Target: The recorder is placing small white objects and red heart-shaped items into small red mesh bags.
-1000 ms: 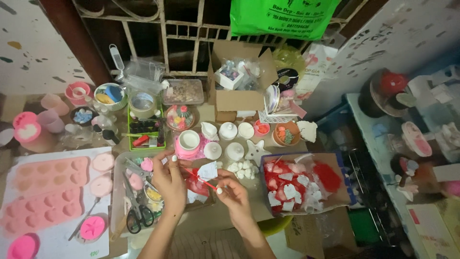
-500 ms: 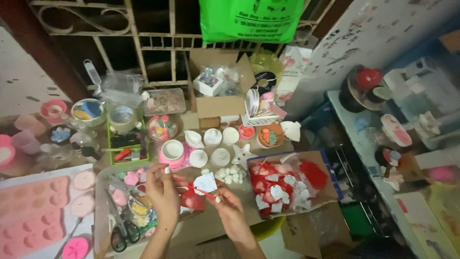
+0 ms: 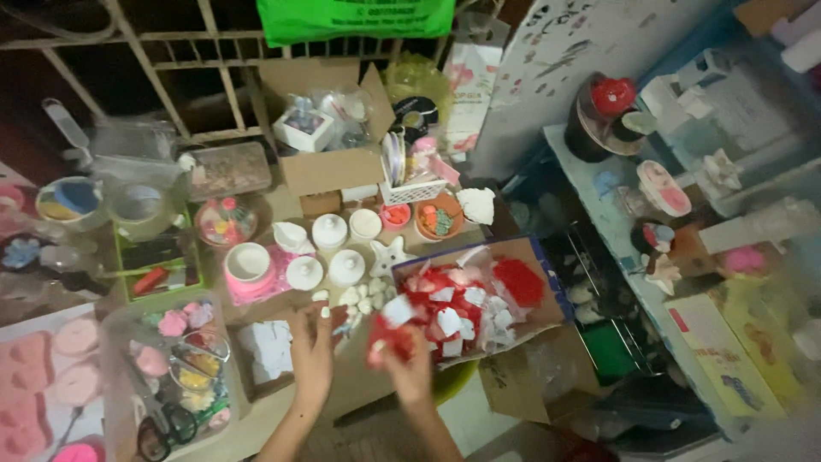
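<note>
Cardboard box (image 3: 513, 257) of red-and-white tagged pieces sits on a cluttered craft table (image 3: 376, 385); right hand (image 3: 409, 370) pinches a red tagged piece (image 3: 392, 329), left hand (image 3: 312, 346) hovers loosely open beside it.

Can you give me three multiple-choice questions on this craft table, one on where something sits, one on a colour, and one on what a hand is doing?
1. Where does the cardboard box of red and white pieces sit?
A. right of both hands
B. left of the scissors
C. behind the white jars

2. What colour is the bag hanging on the grille?
A. blue
B. green
C. yellow

3. What is the right hand doing?
A. resting flat and empty
B. gripping scissors
C. holding a red item with a white tag

Answers: 1 A, the box lies beyond the right hand. 2 B, it is bright green. 3 C, a blurred red bundle shows at its fingers.
</note>
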